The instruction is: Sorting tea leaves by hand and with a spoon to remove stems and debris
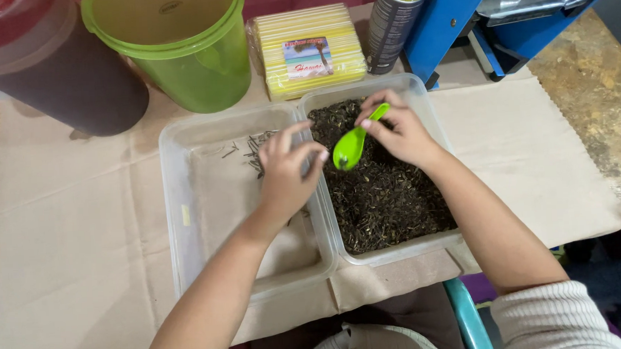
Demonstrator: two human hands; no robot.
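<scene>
- Dark jug (62, 74) and green bucket (179, 47) crowd the table's (77, 275) far edge.
- Left tray (207, 200): nearly bare; left hand (286, 175) above its right wall, fingers loosely curled, holding nothing visible.
- Right tray (390, 248): dried leaves (381, 192); right hand (399, 132) pinching green spoon (354, 143).
- Open paper beyond, rightward.

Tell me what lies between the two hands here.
In the head view, the bowl of the green plastic spoon sits between the left hand and right hand, above the meeting rims of the two clear tubs. The right hand holds its handle.
</scene>
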